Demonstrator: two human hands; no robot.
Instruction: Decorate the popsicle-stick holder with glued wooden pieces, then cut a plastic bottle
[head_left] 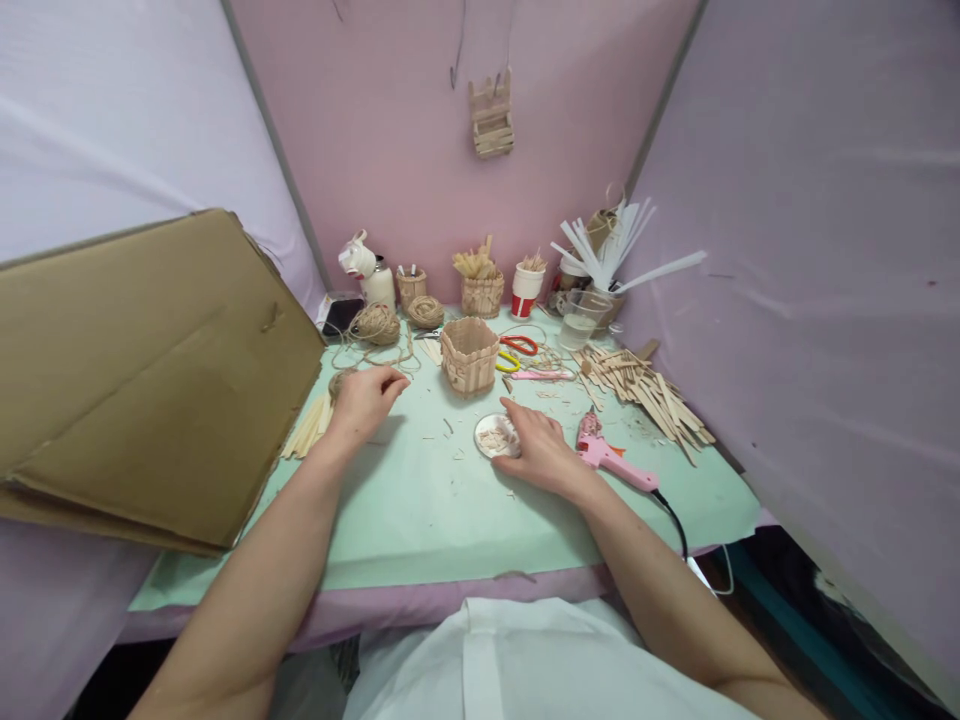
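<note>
A small round white dish [486,422] with little wood bits inside rests on the green-covered table. My right hand [536,447] curves around its right side, thumb at the near rim and forefinger at the far rim. Left of it, my left hand [365,405] hovers over the table with thumb and fingertips pinched together. Anything in that pinch is too small to make out. Just beyond the dish stands a wooden-stick basket [470,358], upright and touched by neither hand. Tiny wood scraps [448,428] lie between my hands.
A pink glue gun [611,455] with a black cord lies right of my right hand, near a pile of wooden sticks [649,390]. Red-handled scissors [519,345], twine balls [375,324] and a clear cup [581,320] sit farther back. Large cardboard [150,370] leans at left.
</note>
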